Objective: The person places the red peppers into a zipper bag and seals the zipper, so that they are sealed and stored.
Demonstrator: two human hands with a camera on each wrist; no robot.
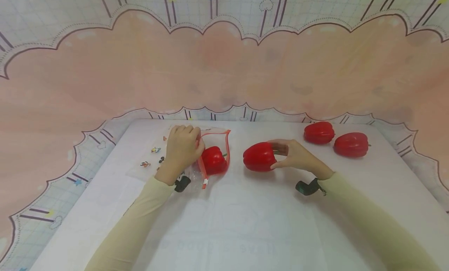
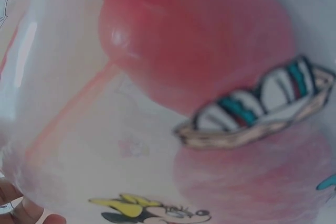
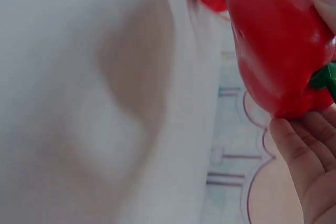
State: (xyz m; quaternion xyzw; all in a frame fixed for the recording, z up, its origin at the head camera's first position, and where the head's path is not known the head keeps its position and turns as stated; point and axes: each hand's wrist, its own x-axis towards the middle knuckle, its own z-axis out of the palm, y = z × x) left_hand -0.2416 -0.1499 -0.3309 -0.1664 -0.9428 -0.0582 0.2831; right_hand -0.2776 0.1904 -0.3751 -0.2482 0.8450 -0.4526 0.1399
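Observation:
My left hand point(image 1: 183, 144) grips the rim of a clear zipper bag point(image 1: 226, 136), printed with cartoon figures and edged with an orange-red strip. Just inside the mouth of the bag lies a red bell pepper point(image 1: 213, 161). In the left wrist view, that pepper point(image 2: 199, 35) shows through the printed plastic, and some fingers point(image 2: 26, 211) are at the lower left corner. My right hand point(image 1: 298, 156) holds another red bell pepper point(image 1: 258, 157) by its stem end, to the right of the bag's mouth. Thumb and fingers span this pepper point(image 3: 281, 40) around its green stem in the right wrist view.
Two more red bell peppers, one farther back point(image 1: 319, 132) and one nearer the right edge point(image 1: 352, 145), lie on the white table point(image 1: 224, 224). A patterned pink curtain point(image 1: 224, 68) hangs behind the table. The bag's white slider point(image 1: 205, 182) is at its near corner.

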